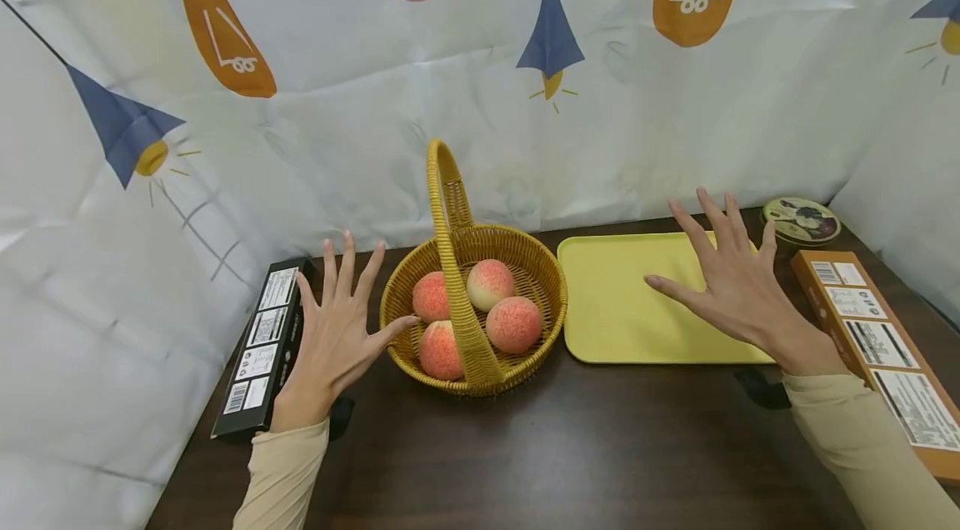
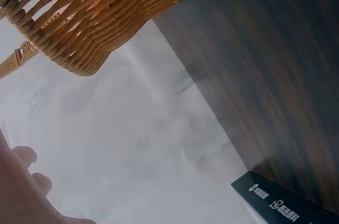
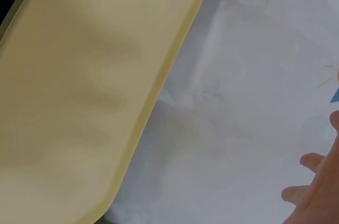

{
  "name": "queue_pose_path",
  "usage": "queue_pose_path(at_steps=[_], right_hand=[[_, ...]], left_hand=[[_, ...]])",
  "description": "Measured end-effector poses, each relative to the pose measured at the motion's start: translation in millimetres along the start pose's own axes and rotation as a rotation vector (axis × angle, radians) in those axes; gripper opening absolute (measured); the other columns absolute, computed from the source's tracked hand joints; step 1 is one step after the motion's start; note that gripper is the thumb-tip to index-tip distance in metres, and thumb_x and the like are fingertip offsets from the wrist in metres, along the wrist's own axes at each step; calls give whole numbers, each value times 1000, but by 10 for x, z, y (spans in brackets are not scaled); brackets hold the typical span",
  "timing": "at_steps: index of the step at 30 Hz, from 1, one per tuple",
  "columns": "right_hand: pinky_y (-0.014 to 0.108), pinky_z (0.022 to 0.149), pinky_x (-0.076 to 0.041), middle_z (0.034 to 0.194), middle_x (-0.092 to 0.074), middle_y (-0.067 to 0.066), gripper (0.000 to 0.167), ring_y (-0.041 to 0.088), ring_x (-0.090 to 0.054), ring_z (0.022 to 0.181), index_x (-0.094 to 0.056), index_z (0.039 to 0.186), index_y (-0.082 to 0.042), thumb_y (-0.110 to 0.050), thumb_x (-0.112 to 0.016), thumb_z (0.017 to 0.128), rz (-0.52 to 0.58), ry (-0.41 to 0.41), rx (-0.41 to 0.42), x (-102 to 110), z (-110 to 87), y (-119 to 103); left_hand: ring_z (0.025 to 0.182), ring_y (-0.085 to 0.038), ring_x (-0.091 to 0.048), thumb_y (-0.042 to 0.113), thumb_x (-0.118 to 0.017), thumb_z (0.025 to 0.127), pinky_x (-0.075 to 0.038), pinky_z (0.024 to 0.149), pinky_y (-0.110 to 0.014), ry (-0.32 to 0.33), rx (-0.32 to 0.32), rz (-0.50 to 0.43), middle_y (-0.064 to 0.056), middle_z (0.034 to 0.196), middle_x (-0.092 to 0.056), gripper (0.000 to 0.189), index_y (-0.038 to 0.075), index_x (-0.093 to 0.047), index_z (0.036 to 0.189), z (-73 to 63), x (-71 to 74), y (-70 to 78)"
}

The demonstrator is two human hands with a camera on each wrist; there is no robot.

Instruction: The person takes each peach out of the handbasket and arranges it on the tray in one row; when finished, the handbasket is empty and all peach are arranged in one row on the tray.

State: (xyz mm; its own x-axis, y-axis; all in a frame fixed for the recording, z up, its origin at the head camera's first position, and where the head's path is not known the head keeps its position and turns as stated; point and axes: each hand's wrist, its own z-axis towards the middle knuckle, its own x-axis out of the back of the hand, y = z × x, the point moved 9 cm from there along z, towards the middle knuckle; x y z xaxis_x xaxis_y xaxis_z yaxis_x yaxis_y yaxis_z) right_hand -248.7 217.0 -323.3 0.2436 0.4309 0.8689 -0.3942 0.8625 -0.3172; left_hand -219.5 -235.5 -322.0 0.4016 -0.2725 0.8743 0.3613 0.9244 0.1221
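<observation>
My left hand [image 1: 333,338] is held with fingers spread, between a black box [image 1: 258,347] and a wicker basket [image 1: 555,297]; its thumb overlaps the basket's left rim in the head view. Several pink-and-cream peaches [image 1: 514,325] lie inside the basket, under its tall arched handle [image 1: 442,205]. Over the right part of a yellow tray [image 1: 615,305] hovers my right hand [image 1: 738,288], fingers spread wide and nothing in its grasp. In the left wrist view the basket's woven side [image 2: 106,17] shows, and the tray [image 3: 95,97] fills much of the right wrist view.
An orange-brown box [image 1: 873,338] with white labels lies at the table's right side. Behind it sits a round, flat tin [image 1: 801,220]. A white cloth [image 1: 337,122] printed with lamps and bulbs hangs along the back and sides of the dark wooden table [image 1: 570,447].
</observation>
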Motion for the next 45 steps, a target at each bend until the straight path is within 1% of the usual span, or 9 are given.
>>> queue_pose_path(at_steps=[6,10,13,18,22,28,35,40,45], right_hand=[[82,109,8,175,-3,14,100,43,6,159,-18,170,-24,-59,-70,91,3,8,14,12,-14,-116],[78,114,6,175,-5,12,99,42,4,159,-20,169,-26,-55,-73,91,38,3,45,11,-3,-285],[72,118,3,174,-10,14,96,42,0,160,-26,168,-23,-50,-76,90,88,22,121,21,39,-498],[67,116,-26,169,-25,14,87,42,-20,156,-41,160,-14,-33,-85,87,196,41,303,10,135,-969],[60,106,-44,163,-34,10,80,33,-35,148,-45,156,-16,-31,-85,88,296,-74,388,-155,243,-1310],[53,111,-42,150,-50,10,70,27,-47,139,-49,152,-8,-27,-82,93,463,-326,440,-586,383,-1613],[46,104,-47,136,-55,7,55,23,-55,124,-60,140,-9,-27,-82,93,479,-506,484,-953,394,-1741],[42,103,-49,130,-56,3,42,22,-56,122,-68,126,-11,-17,-86,88,431,-520,523,-1035,415,-1785],[42,101,-50,130,-58,5,42,24,-58,122,-70,122,-11,-10,-87,84,397,-523,542,-1078,445,-1825]], left_hand=[[160,-37,9,89,-33,91,-2,113,-80,-27,23,-104,-6,176,8,101,29,-14,170,-24,-17,-34],[160,-37,7,69,-55,98,-10,113,-79,-93,70,-317,-6,176,6,92,33,-10,170,-47,-82,-56],[159,-39,-3,51,-64,100,-18,113,-77,-147,137,-486,-8,176,1,92,32,-7,170,-76,-170,-88],[157,-39,-19,39,-70,100,-25,118,-65,-248,253,-678,-14,173,-9,97,25,-4,170,-127,-386,-125],[154,-40,-25,41,-75,96,-25,119,-64,-320,307,-750,-17,171,-12,106,23,-2,170,-171,-540,-132],[152,-40,-32,33,-80,93,-30,118,-59,-386,316,-924,-15,172,-9,114,21,4,169,-231,-716,-111],[152,-40,-29,28,-84,89,-31,116,-59,-382,325,-981,-16,171,-11,120,22,6,168,-267,-760,-120],[150,-38,-35,24,-87,87,-36,114,-57,-376,319,-1012,-15,168,-19,120,23,1,168,-231,-752,-87],[143,-39,-44,21,-88,86,-42,110,-53,-377,322,-1010,-16,166,-22,119,24,-1,167,-227,-731,-83]])
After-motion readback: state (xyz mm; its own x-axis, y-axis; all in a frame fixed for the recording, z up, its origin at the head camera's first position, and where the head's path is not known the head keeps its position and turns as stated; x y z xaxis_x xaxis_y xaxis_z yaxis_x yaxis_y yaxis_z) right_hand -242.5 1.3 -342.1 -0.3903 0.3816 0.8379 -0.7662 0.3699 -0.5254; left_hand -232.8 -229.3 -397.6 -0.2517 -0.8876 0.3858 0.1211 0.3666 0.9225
